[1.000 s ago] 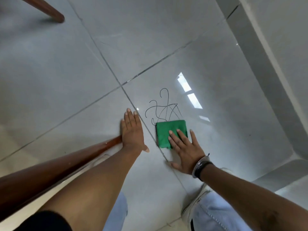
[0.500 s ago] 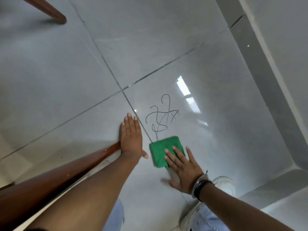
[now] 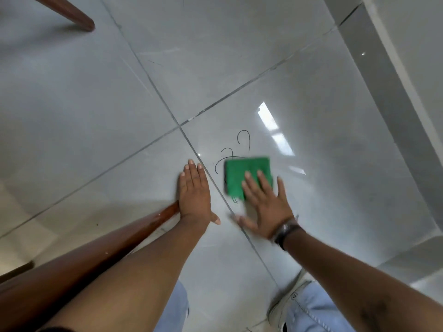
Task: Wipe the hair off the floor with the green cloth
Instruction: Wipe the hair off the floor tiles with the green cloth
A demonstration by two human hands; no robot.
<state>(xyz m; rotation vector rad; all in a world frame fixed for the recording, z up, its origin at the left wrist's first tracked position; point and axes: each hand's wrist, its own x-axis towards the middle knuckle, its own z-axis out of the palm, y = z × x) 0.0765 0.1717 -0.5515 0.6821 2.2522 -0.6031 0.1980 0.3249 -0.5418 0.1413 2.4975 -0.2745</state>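
Right hand (image 3: 266,207) flat, fingers spread, pressing green cloth (image 3: 239,176) onto floor (image 3: 335,164), not gripping. Left hand (image 3: 194,192) open, palm down, bracing, holding nothing. Cloth covers part of hair (image 3: 242,142); loops show beyond cloth's far and near edges. Wipe looks midway, hair not gathered.

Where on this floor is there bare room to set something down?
The tile beyond the grout cross, toward the chair leg, is bare. So is the stretch right of the green cloth, up to the wall base. It is crowded around the left hand, right hand and hair.
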